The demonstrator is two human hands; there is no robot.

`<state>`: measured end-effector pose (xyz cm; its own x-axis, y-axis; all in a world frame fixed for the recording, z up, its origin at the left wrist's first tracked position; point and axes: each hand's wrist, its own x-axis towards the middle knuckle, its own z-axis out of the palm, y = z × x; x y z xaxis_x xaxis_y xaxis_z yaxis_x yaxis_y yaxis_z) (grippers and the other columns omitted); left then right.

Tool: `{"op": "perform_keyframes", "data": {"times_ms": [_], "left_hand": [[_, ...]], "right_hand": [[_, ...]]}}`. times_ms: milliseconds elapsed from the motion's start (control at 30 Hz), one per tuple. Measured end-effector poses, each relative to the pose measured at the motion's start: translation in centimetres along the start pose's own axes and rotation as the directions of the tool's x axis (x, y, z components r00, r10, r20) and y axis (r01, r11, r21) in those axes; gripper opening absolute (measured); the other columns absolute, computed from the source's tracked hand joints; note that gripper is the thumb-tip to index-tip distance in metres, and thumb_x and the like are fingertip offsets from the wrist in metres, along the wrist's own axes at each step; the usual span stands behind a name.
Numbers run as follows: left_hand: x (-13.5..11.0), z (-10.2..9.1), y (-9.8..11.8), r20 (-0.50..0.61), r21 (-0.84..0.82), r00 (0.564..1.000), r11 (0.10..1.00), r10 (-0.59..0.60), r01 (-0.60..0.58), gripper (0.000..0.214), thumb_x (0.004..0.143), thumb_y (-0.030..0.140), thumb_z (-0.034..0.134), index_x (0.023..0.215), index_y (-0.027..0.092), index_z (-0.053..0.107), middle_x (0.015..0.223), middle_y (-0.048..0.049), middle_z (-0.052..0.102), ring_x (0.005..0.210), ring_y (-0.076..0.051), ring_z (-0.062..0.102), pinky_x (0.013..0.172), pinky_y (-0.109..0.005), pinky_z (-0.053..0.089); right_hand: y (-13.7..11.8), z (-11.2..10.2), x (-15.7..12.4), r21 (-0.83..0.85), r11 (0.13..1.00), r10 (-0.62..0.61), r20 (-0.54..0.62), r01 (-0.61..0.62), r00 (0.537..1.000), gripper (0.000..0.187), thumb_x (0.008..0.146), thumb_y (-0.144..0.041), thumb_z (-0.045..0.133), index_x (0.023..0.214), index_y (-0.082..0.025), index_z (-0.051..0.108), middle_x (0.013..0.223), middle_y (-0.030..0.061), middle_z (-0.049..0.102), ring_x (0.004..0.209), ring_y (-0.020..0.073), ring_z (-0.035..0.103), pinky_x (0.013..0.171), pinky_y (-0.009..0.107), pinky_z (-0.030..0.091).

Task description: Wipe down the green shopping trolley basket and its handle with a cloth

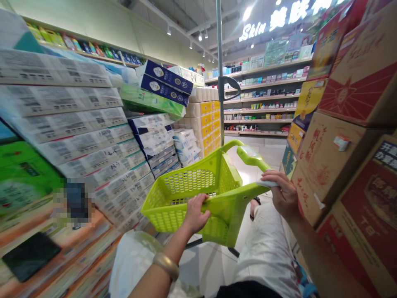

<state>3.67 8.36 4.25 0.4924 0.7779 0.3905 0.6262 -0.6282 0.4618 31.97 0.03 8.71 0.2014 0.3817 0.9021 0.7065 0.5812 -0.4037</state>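
A lime-green shopping cart (182, 212) with perforated basket walls stands before me, turned sideways, and I see no goods in it. My left hand (197, 212) is closed over the near rim of its basket, fingers hooked inside; a gold-coloured bangle (166, 265) circles that wrist. Around the near end of the cart's handle (252, 156) my right hand (281, 192) is wrapped, at a pale grip section. A translucent whitish plastic bag (133, 265) hangs or lies below my left forearm; its contents cannot be made out.
Stacked tissue packs (93, 136) line the left side, close to the cart. Piled cardboard cartons (322, 153) crowd the right. A grey upright pole (219, 49) rises behind the cart; stocked shelves (263, 97) stand at the back. A dark flat tablet-like object (31, 255) lies on orange packs.
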Motion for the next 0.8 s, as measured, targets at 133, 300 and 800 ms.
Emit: {"op": "perform_keyframes", "data": {"times_ms": [133,300,800], "left_hand": [[0.0,-0.5,-0.2,-0.004,-0.015,1.0,1.0,-0.02,0.02,0.025,0.065,0.021,0.048,0.089,0.022,0.053,0.088,-0.0023,0.062,0.086,-0.021,0.057,0.083,-0.037,0.042],[0.0,-1.3,-0.4,-0.011,-0.046,0.999,0.998,-0.051,0.05,0.014,0.074,0.035,0.048,0.079,0.022,0.052,0.079,-0.0001,0.06,0.08,-0.02,0.056,0.077,-0.033,0.041],[-0.2,-2.9,-2.9,-0.122,-0.111,0.982,0.985,-0.147,0.133,0.041,0.083,0.05,0.036,0.054,0.022,0.037,0.057,0.0021,0.046,0.065,-0.015,0.049,0.065,-0.027,0.037]], "right_hand": [[-0.5,-0.3,-0.1,0.123,0.987,0.1,-0.003,-0.099,0.995,0.021,0.083,-0.014,0.049,0.081,-0.021,0.068,0.091,0.0059,0.066,0.096,0.0217,0.062,0.088,0.039,0.05],[-1.0,-0.6,-0.3,0.293,0.933,0.221,0.0,-0.212,0.975,0.022,0.077,-0.011,0.051,0.079,-0.021,0.07,0.091,0.0049,0.067,0.098,0.0218,0.061,0.087,0.037,0.049],[-2.6,0.0,-1.1,0.475,0.835,0.247,0.131,-0.28,0.96,0.026,0.078,-0.009,0.049,0.081,-0.023,0.071,0.094,0.004,0.067,0.105,0.0234,0.059,0.098,0.041,0.042]]}}
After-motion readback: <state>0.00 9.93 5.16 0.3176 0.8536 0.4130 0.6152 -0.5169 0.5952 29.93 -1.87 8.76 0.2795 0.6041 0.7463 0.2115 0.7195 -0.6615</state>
